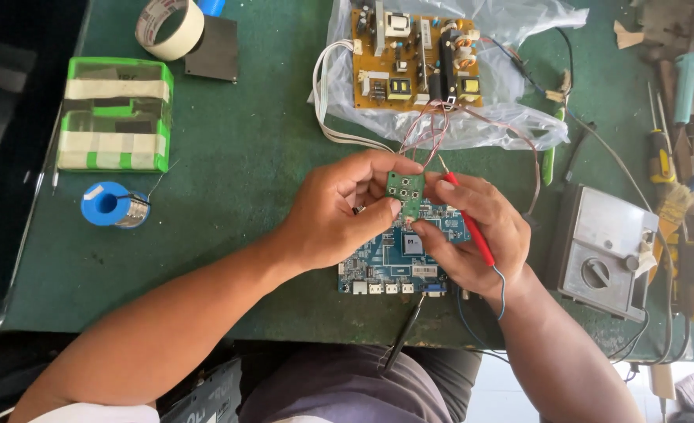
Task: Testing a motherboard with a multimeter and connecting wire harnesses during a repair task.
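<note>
Head view: my left hand point(339, 215) pinches the small green button board point(405, 191) steady; my right hand point(472, 243) grips the red probe point(466, 219), tip probably touching (keep it square).

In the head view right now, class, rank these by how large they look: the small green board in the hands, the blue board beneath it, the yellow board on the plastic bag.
1. yellow board
2. blue board, though the hands hide part of it, so its place against the yellow one is unsure
3. small green board, clearly smallest
</note>
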